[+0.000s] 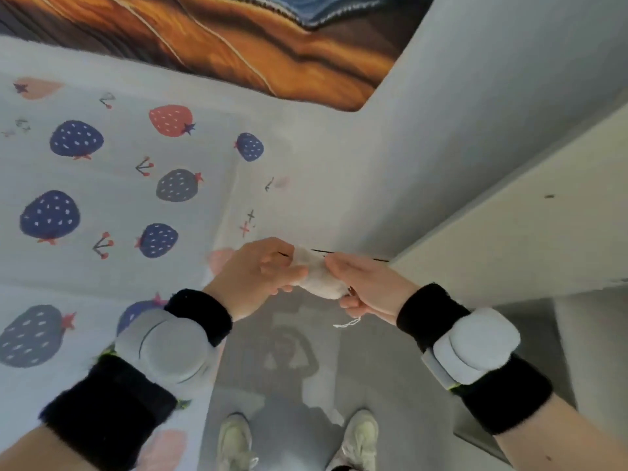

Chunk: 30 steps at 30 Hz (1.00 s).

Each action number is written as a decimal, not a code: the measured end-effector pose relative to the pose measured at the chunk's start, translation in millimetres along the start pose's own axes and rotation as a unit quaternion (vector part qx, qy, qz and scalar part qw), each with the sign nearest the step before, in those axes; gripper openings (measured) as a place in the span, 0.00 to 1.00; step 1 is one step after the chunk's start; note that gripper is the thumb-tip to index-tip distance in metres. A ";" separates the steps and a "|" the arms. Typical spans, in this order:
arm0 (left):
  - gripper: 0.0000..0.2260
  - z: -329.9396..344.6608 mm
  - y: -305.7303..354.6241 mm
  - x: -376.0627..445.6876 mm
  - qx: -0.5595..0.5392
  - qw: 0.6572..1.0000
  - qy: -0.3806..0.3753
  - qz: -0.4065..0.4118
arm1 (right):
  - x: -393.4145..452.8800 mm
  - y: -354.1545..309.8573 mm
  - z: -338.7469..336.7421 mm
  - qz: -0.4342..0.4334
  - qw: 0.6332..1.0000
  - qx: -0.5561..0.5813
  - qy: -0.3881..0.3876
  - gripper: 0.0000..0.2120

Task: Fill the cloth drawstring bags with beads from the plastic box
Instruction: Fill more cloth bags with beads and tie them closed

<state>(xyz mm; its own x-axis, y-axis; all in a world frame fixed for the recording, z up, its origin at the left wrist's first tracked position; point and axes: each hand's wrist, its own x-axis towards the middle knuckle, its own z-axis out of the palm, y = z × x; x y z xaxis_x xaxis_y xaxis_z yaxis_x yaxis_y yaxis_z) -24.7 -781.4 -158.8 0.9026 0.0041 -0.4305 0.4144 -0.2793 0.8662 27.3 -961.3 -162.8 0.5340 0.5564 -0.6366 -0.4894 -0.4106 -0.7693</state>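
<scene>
a pale sheet printed with navy and red strawberries (102,185) is spread over the surface at the left, with an orange and brown wavy-patterned fabric (238,45) lying beyond its far edge and a strip of blue denim (339,8) at the top. on the left forearm a black fuzzy wristband (200,316) and a grey rounded sensor pod (170,348) are worn. the left hand (258,270) is raised in mid-air just off the sheet's right edge, its fingers curled around the left end of a small white cloth drawstring bag (319,277). the bag is carried by nothing but the two hands and is held between them, above the grey floor (373,351). a thin dark cord (323,251) is seen running across the top of the bag. the right end of the bag is pinched by the right hand (367,283), with fingers and thumb closed on the cloth, and a short white string (346,323) is left hanging below it. the right forearm carries a matching black band (431,314) and a grey sensor pod (475,345). two pale sneakers (234,440) are visible on the floor below. a white slab-like surface (509,215) fills the right side. whether the bag contains beads cannot be told.
</scene>
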 end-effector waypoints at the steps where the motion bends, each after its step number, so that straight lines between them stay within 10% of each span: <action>1: 0.20 18.6 5.9 6.6 0.013 1.000 -0.017 -0.001 | -11.5 8.4 -13.5 0.001 1.000 -0.019 0.023 0.16; 17: 0.17 225.0 44.0 82.6 0.119 0.975 -0.125 -0.137 | -112.6 121.4 -169.7 -0.004 0.921 -0.378 0.091 0.17; 25: 0.08 293.2 20.2 105.8 0.112 0.966 -0.155 -0.171 | -101.3 203.8 -203.9 0.038 0.955 -0.264 0.134 0.06; 30: 0.07 327.7 -32.9 132.0 0.119 0.962 -0.169 -0.181 | -50.4 316.2 -210.6 0.148 0.951 0.081 0.259 0.10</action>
<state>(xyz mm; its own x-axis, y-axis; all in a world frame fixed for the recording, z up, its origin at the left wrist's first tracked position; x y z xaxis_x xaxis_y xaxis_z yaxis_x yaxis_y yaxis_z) 42.6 -1086.3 -327.2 0.5984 -0.1578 -0.7855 0.6196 -0.5304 0.5786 -9.2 -1271.4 -385.2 0.6041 -0.0127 -0.7968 -0.7480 -0.3537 -0.5615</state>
